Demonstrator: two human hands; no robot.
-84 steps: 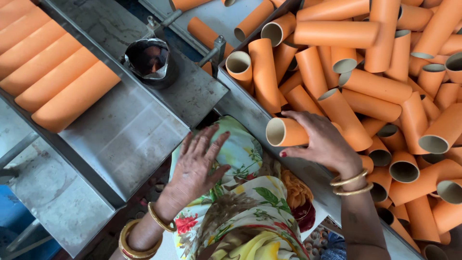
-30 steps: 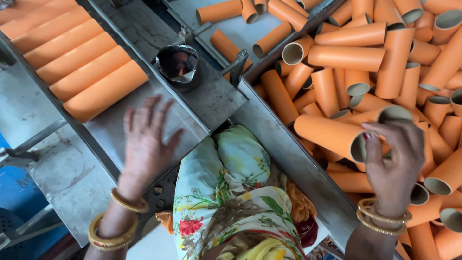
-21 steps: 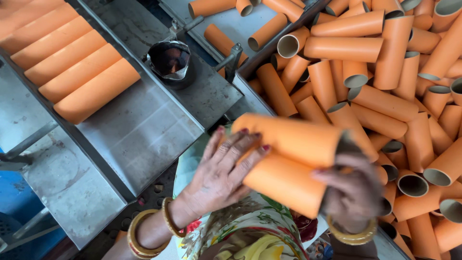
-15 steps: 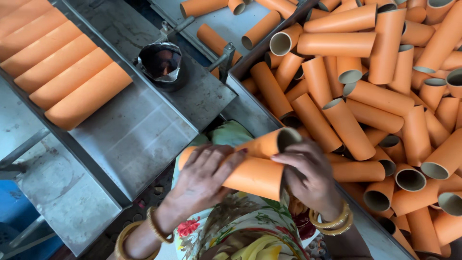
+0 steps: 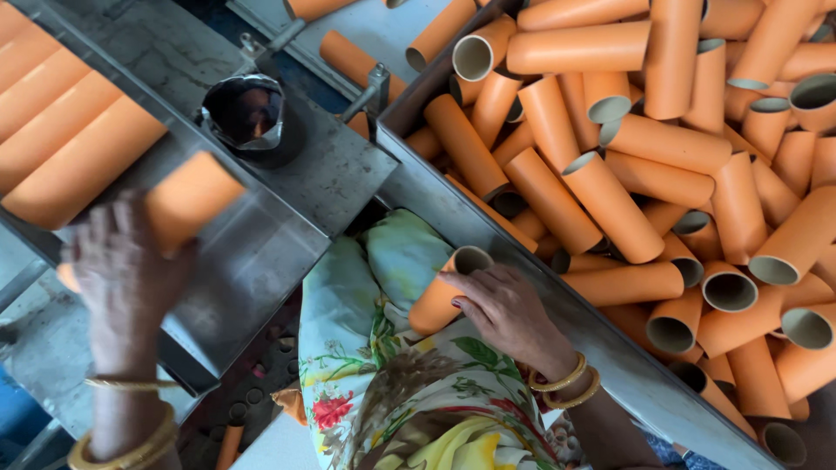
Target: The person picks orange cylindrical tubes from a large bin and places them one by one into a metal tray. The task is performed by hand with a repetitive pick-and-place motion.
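A sloping grey metal tray (image 5: 261, 252) carries a row of orange cardboard tubes (image 5: 61, 130) lying side by side at its upper left. A dark round cup (image 5: 248, 117) sits on the tray just right of that row. Right of the tray, a metal-walled bin (image 5: 557, 305) holds a loose heap of orange tubes (image 5: 662, 157).

Soft, even daylight — left hand (image 5: 122, 278) motion-blurred

Two hands (image 5: 122, 270), countless orange tubes (image 5: 610, 204)
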